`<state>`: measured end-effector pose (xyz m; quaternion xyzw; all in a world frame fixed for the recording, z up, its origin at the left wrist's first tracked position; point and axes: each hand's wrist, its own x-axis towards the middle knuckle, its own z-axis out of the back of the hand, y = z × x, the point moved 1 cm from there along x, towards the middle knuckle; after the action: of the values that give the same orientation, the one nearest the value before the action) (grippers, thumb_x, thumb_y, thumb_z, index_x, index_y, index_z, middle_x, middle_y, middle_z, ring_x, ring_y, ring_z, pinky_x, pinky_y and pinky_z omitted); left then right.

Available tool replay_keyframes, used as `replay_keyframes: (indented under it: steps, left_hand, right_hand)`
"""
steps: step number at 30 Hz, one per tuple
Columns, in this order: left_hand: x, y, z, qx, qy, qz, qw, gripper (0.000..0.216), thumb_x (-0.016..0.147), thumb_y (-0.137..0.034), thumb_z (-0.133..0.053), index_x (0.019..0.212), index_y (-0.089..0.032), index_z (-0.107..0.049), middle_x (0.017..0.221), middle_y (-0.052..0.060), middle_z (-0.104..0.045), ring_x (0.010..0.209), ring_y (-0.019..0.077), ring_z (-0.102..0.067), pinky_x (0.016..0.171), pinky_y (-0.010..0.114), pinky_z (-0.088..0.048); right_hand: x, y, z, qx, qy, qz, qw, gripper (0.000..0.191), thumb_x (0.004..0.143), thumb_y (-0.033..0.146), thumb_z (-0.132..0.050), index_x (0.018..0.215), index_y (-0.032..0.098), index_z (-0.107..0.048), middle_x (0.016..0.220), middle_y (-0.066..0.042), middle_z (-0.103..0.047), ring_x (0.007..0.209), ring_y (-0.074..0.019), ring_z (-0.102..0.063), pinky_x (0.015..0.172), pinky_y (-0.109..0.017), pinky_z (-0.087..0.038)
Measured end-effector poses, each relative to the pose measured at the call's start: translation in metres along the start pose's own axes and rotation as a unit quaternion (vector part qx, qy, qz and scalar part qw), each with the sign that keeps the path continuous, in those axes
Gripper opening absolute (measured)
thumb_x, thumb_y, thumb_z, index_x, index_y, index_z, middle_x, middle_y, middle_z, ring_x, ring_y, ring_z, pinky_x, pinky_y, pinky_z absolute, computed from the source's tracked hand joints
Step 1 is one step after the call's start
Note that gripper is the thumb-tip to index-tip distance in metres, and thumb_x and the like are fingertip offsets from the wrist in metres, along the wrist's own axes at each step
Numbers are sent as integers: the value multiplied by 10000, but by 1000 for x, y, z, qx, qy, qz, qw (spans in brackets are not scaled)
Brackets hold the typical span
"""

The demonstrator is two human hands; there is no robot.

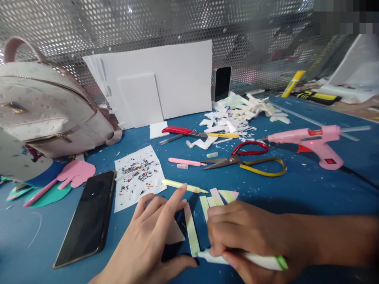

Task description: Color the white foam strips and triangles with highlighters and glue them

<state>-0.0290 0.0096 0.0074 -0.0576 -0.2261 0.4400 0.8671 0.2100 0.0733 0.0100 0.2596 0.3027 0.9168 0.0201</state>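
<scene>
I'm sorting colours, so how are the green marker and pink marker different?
The green marker has a whitish barrel with a green end; the pink marker has a pink barrel. The green marker is in the right hand, touching a pale strip; the pink marker lies on the table. Both have bare tips.

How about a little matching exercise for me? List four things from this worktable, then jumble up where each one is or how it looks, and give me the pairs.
Things
1. Glue gun
2. Scissors
3. Green marker
4. Backpack

Places and looks
A. In the right hand, tip at the end of a paper strip
B. Pale, at the left edge of the picture
C. Pink, lying toward the right of the picture
D. One red handle and one yellow, blades slightly parted

Pairs: 1-C, 2-D, 3-A, 4-B
</scene>
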Motion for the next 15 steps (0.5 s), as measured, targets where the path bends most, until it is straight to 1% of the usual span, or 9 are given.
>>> replay_keyframes:
  steps: [5, 8, 10, 13, 15]
  left_hand:
    - [0, 1, 1, -7, 5, -2, 1000, 895, 992, -676, -513, 1637, -186, -133, 1299, 49, -700, 1041, 225, -635, 995, 385, -293]
    - [0, 1, 0, -1, 5, -7, 1000, 899, 991, -679, -514, 1633, -167, -147, 1288, 47, -703, 1044, 224, -628, 1010, 382, -276]
    - [0, 1, 0, 9, 6, -11, 1000, 914, 983, -698, -507, 1631, -158, -156, 1282, 52, -703, 1027, 224, -630, 1005, 381, -280]
    - [1, 0, 2, 28, 6, -25, 999, 953, 962, -741, -488, 1625, -142, -156, 1254, 57, -711, 995, 221, -634, 986, 376, -297]
    - [1, -1, 3, 41, 9, -31, 999, 964, 955, -753, -481, 1620, -134, -158, 1233, 54, -717, 986, 218, -637, 980, 372, -304]
  right_hand:
    - [1, 2, -1, -11, -1, -19, 1000, 124, 874, 93, -456, 903, 212, -475, 766, -29, -612, 690, -161, -508, 645, -280, -387]
    - [2, 5, -1, -30, 3, 11, 999, 117, 896, 101, -450, 916, 213, -478, 749, -20, -587, 675, -167, -476, 642, -282, -394]
    - [3, 6, -1, -39, 5, 19, 999, 126, 890, 93, -444, 914, 210, -485, 739, -17, -574, 657, -169, -455, 632, -284, -393]
    - [4, 7, -1, -43, -1, 0, 999, 140, 871, 79, -448, 904, 210, -489, 748, -17, -571, 665, -165, -460, 639, -283, -387]
    - [4, 6, -2, -38, -3, 1, 999, 128, 872, 89, -464, 899, 212, -487, 752, -10, -564, 674, -159, -459, 649, -274, -385]
